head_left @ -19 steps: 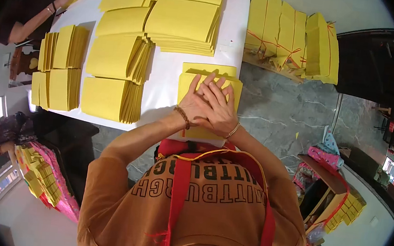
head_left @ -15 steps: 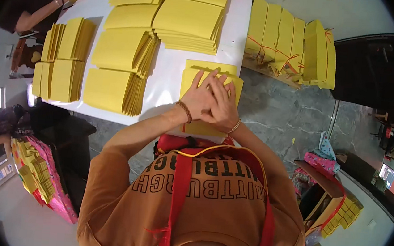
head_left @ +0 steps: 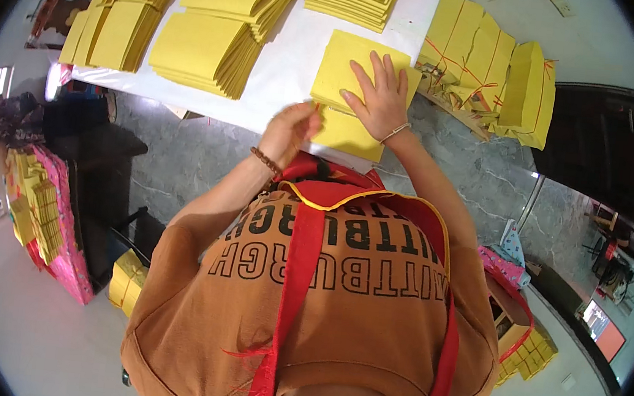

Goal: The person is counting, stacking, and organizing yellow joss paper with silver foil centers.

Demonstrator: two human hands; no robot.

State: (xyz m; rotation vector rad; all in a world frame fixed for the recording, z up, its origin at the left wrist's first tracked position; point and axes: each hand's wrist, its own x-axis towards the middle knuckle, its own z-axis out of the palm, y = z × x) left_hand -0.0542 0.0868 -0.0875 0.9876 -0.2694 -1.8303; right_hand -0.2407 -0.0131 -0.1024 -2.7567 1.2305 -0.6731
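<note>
My right grip point(head_left: 381, 101) lies spread on the rectangular yellow paper stack point(head_left: 338, 62) at the white surface's point(head_left: 283, 76) near edge; my left grip point(head_left: 293, 128) curls half-closed beside it, hold unclear from here. I'd press evenly.

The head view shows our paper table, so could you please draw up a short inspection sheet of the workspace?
Surface: white table, bearing stacks of yellow paper.
Work items: yellow paper pile at the table's near edge, partly under a hand.
Clutter: more yellow stacks to the left and farther back.
Hands: right hand flat on the pile, fingers spread; left hand curled by its left side, a bit of red at the fingertips, grip unclear.
Cables: nothing seen.
Surroundings: grey marbled floor; yellow bundles tied with red string, beyond the table's right side.
</note>
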